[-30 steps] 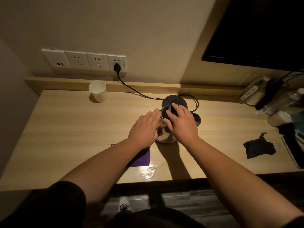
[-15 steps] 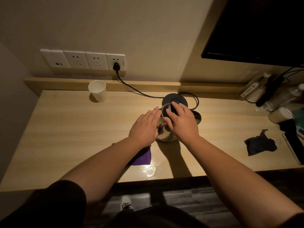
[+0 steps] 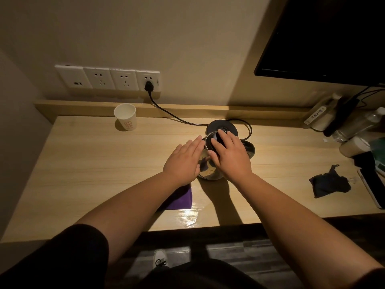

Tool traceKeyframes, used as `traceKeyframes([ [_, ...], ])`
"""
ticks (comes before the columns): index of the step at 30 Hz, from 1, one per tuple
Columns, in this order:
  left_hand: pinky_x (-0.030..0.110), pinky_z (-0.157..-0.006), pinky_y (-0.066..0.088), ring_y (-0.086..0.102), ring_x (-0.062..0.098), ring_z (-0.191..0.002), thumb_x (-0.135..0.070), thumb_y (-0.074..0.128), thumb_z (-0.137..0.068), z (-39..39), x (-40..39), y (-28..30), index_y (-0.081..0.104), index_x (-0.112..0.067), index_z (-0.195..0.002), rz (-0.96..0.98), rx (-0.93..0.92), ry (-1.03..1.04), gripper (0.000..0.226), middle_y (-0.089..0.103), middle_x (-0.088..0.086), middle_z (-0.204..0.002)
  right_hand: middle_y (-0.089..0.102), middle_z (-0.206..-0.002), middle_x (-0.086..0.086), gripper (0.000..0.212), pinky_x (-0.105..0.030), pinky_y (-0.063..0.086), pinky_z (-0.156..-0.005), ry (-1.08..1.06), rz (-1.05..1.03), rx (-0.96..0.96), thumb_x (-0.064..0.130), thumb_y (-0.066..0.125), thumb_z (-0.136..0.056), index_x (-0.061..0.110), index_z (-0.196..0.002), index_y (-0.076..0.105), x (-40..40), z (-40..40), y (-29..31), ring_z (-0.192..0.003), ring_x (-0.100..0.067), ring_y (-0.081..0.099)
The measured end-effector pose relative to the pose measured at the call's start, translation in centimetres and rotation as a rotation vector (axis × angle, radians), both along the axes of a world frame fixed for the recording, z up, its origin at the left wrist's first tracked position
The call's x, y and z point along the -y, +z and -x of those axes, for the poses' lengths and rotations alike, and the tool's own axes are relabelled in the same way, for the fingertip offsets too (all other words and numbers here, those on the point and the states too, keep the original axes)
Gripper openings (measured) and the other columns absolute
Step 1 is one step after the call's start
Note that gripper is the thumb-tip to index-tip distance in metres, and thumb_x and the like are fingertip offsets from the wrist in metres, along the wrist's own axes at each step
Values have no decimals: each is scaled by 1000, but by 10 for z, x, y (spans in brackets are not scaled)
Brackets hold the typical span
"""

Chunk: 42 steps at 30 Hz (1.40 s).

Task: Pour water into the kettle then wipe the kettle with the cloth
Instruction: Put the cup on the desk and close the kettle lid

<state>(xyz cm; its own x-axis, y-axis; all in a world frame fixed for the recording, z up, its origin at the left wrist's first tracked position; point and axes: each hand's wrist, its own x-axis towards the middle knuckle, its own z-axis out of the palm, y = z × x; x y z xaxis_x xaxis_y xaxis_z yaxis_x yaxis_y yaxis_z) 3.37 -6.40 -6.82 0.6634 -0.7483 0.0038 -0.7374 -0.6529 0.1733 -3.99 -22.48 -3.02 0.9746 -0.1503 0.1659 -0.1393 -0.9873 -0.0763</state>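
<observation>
A person's two bare hands rest on a small steel kettle (image 3: 209, 171) standing in the middle of a wooden worktop (image 3: 87, 163), just near of its round black base (image 3: 222, 126). The left hand (image 3: 183, 161) lies flat and unclenched against the kettle's left side, its grip closed on nothing. The right hand (image 3: 230, 156) covers the dark lid (image 3: 214, 138) with fingers spread, pressing rather than clasping, as far as can be told. A purple cloth (image 3: 180, 199) lies on the worktop near the left forearm, partly under it. A white paper cup (image 3: 125, 117) stands far left, well apart. Likely risks: a hard push on the lid could slide or tip the kettle, spilling water toward the base and its plugged-in cord (image 3: 166, 113); a shiny patch at the near edge may be wet, though it may only be glare. The hands hide most of the kettle, so whether the lid is shut and where the spout points cannot be told. Objects at far right are dim and cut off.
</observation>
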Motion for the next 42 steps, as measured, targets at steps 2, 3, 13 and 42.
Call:
traceKeyframes([
  [2,40,-114,10,8,22,-146,-34,49,-92,-1,0,2,2,-21,-152,-20,-7,-6,78,-2,1,-161,44,-151,-14,47,-49,25,-114,8,8,-40,42,45,-101,15,-137,56,1,1,1,-140,-36,35],
  [3,40,-114,10,7,22,-146,-35,49,-92,-2,0,3,2,-21,-152,-32,-8,-8,78,-3,1,-161,40,-154,-13,49,-49,22,-115,16,10,-58,44,43,-101,15,-139,53,2,1,2,-142,-36,32],
  [13,39,-114,9,8,24,-146,-40,44,-95,4,-17,22,10,-18,-153,-67,44,82,70,8,5,-161,12,-165,-9,66,-48,8,-120,86,-14,-194,57,38,-99,23,-154,27,3,7,17,-150,-31,6],
  [42,41,-115,13,18,27,-143,-38,41,-96,74,-116,-39,25,-12,-147,-207,-118,286,60,26,10,-156,44,-148,-11,46,-43,29,-114,486,-84,-313,36,44,-101,14,-142,42,-75,56,-76,-134,-26,36],
])
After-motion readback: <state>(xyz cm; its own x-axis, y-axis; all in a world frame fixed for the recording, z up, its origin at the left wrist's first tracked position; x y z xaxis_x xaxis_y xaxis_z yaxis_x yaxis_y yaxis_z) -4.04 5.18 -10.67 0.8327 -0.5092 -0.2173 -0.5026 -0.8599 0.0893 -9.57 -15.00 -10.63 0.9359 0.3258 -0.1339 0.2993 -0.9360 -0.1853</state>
